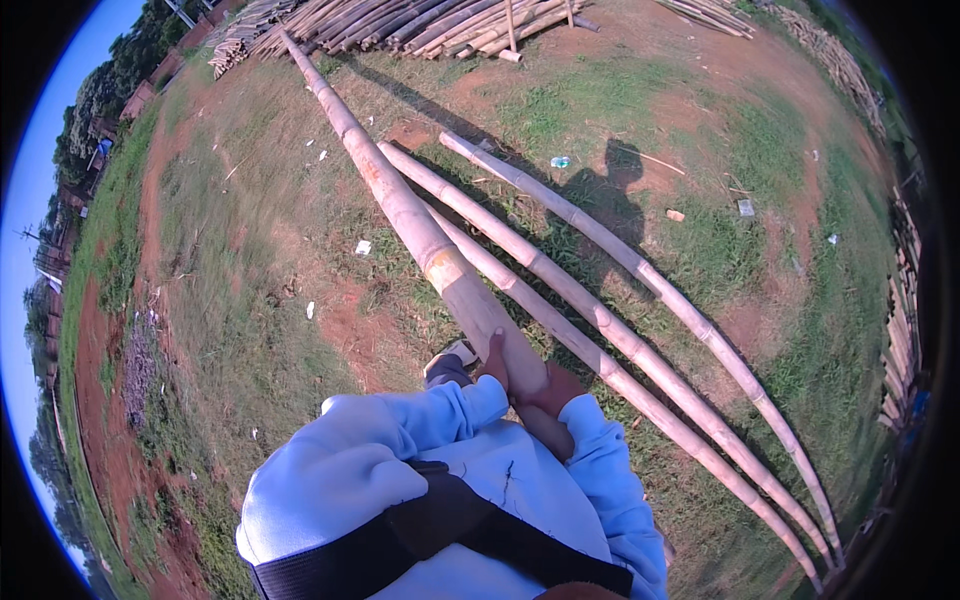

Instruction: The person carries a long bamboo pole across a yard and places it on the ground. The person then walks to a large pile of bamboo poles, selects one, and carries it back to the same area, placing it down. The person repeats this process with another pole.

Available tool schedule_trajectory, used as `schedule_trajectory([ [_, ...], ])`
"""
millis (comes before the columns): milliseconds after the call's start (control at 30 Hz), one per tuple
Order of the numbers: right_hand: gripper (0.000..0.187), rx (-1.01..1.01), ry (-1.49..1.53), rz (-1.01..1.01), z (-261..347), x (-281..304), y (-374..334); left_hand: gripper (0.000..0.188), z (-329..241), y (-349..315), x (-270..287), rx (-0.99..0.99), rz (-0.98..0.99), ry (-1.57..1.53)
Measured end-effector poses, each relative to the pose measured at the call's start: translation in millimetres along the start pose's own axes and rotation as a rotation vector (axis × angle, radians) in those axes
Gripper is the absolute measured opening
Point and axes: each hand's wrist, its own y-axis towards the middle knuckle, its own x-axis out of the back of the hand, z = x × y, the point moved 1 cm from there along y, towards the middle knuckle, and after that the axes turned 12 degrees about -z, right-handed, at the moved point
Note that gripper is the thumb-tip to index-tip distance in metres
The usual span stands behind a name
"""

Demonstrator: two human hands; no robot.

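Note:
A long, thick bamboo pole slants up from against my body toward the far left, raised off the ground at my end. My left hand grips it from the left side, the thumb lying along its surface. On the other side my right hand is closed round the same pole, just nearer its butt end; some of its fingers are hidden. Three thinner bamboo poles lie on the ground to the right: an outer one, a middle one and an inner one, partly behind the held pole.
A big stack of bamboo poles lies at the far side, with more piled poles at the far right. Patchy grass and red soil hold scattered litter, including a crushed bottle. My shoe shows beside the pole.

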Motion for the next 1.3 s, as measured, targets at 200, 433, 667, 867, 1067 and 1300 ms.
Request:
schedule_trajectory([
  [200, 0.092, 0.039, 0.015, 0.022, -114, 48, -82, 0.094, 116, -88, -42, -0.05, -0.105, 0.089],
  [433, 0.094, 0.038, 0.032, 0.008, -226, 89, -128, 0.076, 226, -112, -96, 0.066, 0.007, 0.174],
  [667, 0.091, 0.052, -0.01, -0.016, -329, 135, -155, 0.078, 307, -184, -171, 0.059, 0.11, -0.099],
  [867, 0.086, -0.008, -0.038, 0.056, -392, 191, -197, 0.073, 374, -223, -210, 0.127, 0.094, -0.069],
  [1067, 0.083, -0.004, 0.015, 0.006, -439, 225, -226, 0.069, 418, -266, -243, 0.074, 0.047, -0.101],
  [1300, 0.082, 0.039, -0.033, -0.02, -539, 246, -260, 0.071, 505, -294, -284, 0.071, -0.017, -0.052],
])
